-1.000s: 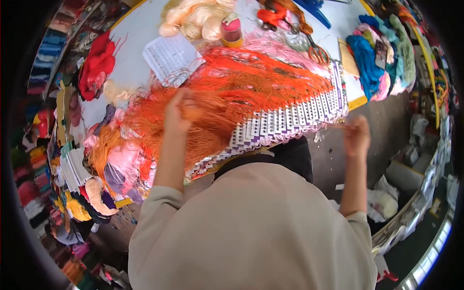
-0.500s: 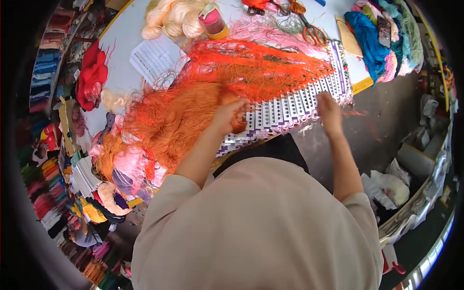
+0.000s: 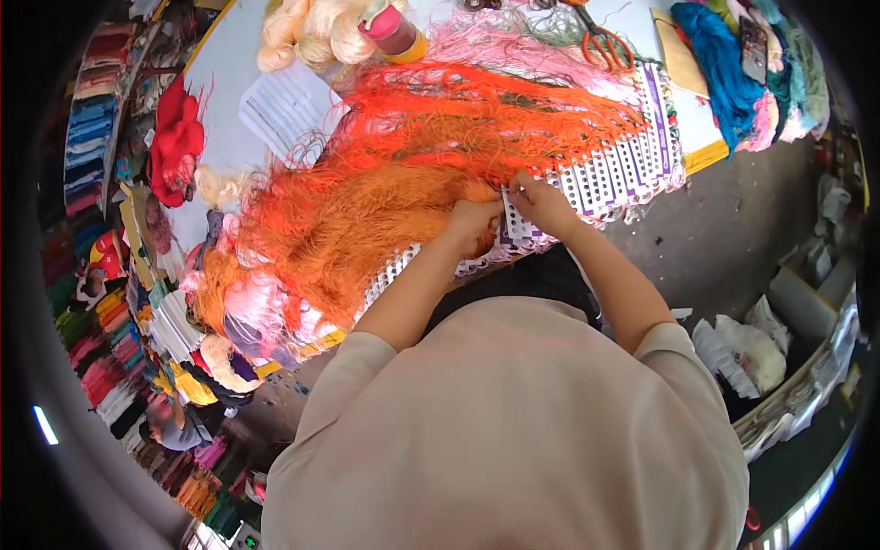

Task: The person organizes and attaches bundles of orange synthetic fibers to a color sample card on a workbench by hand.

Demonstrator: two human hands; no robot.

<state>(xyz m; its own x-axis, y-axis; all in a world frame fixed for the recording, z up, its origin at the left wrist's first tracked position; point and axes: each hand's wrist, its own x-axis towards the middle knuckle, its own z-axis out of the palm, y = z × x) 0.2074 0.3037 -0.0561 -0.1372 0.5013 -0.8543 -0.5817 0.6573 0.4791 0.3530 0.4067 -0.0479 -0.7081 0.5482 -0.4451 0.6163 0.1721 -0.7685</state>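
My left hand (image 3: 470,223) is closed around the gathered end of a thick brown-orange thread bundle (image 3: 367,220), which spreads to the left across the table. Close beside it, my right hand (image 3: 550,209) has its fingertips pinched together at the top of a white punched card (image 3: 518,223). Whether a strand or the card's edge is between those fingers is too small to tell. More white cards with rows of holes (image 3: 600,179) overlap to the right, with bright red-orange threads (image 3: 440,105) running from them.
Scissors with orange handles (image 3: 607,48), a pink-and-yellow thread cone (image 3: 394,32), cream skeins (image 3: 316,32) and a printed sheet (image 3: 284,108) lie farther back. Blue skeins (image 3: 715,69) and a phone (image 3: 753,50) are at right. A red skein (image 3: 176,137) sits left.
My right hand has come left from the far end of the cards to beside my left hand. The left hand keeps hold of the thread bundle. The view has shifted slightly.
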